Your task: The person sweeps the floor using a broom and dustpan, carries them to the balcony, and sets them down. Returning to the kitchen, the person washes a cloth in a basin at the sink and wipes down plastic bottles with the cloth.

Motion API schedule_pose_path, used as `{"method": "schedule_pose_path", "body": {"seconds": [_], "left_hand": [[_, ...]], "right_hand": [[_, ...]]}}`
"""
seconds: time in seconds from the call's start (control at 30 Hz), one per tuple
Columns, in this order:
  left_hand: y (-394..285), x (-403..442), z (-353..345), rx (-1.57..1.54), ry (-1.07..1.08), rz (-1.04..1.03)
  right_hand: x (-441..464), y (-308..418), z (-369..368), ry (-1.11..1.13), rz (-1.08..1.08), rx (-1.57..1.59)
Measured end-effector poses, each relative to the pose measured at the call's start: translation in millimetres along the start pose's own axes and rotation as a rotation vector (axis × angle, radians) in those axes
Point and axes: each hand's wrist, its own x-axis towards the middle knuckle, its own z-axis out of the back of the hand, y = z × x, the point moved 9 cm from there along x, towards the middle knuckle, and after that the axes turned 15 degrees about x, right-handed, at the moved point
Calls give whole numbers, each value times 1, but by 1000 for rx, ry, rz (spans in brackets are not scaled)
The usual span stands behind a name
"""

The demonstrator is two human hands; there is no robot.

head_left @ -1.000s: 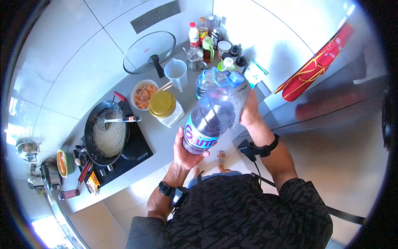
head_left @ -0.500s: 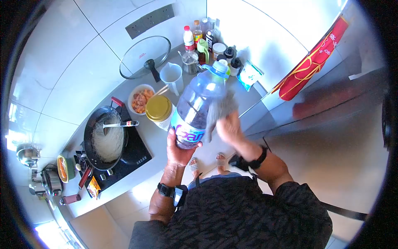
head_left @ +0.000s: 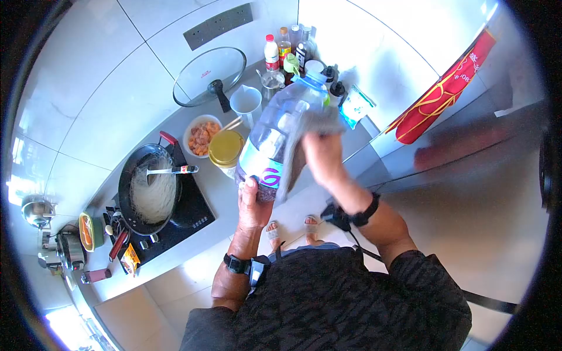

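A large clear plastic bottle (head_left: 269, 140) with a blue cap and a blue label stands tilted in the air above the counter. Dark contents show low inside it. My left hand (head_left: 253, 205) is wrapped round its lower part, thumb across the label. My right hand (head_left: 323, 157), smeared a little by motion, presses a grey cloth (head_left: 297, 146) against the bottle's right side. Just left of the bottle stands a jar with a gold lid (head_left: 226, 147). Behind that jar is a white bowl of cut food pieces (head_left: 202, 136) with chopsticks (head_left: 232, 124) on its rim.
A wok (head_left: 151, 193) of whitish food with a spatula sits on the black cooktop (head_left: 196, 205) at left. A glass lid (head_left: 209, 76), a measuring jug (head_left: 246, 104) and several seasoning bottles (head_left: 271, 54) stand along the wall. A red apron (head_left: 436, 96) hangs at right.
The cloth in my right hand has moved along the bottle's side and now covers part of the label. The bottle has shifted slightly and turned in my left hand.
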Motion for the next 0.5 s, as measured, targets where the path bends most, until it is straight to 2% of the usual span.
{"method": "schedule_pose_path", "body": {"seconds": [0.03, 0.1, 0.13, 0.17, 0.23, 0.27, 0.37, 0.4, 0.43, 0.47, 0.5], "left_hand": [[-1, -1, -5, 12, 16, -7], [-8, -2, -15, 38, 49, -25], [-9, 1, -14, 32, 36, -10], [-8, 5, -10, 69, 0, -3], [-2, 9, 3, 147, -74, 30], [-7, 11, 5, 217, -91, -19], [-44, 6, -15, 336, -112, -246], [-48, 5, -21, 304, -120, -252], [-51, -2, -18, 492, -149, -305], [-52, -9, -13, 682, -175, -358], [-54, -13, -11, 874, -196, -414]], "right_hand": [[20, 3, 12, -116, -13, 69], [12, 26, -2, -138, 15, 142], [0, 10, -6, -65, -34, 110], [-24, -22, -6, -97, -127, -22], [-64, -24, -36, 109, 95, -187], [-64, -36, -33, 137, 0, -180], [-36, -26, -8, 177, -60, -298], [-15, -14, 6, 85, -99, -238], [5, -3, 20, -9, -132, -172], [19, -2, 30, -228, -186, 318], [32, 18, 24, -126, -185, 345]]}}
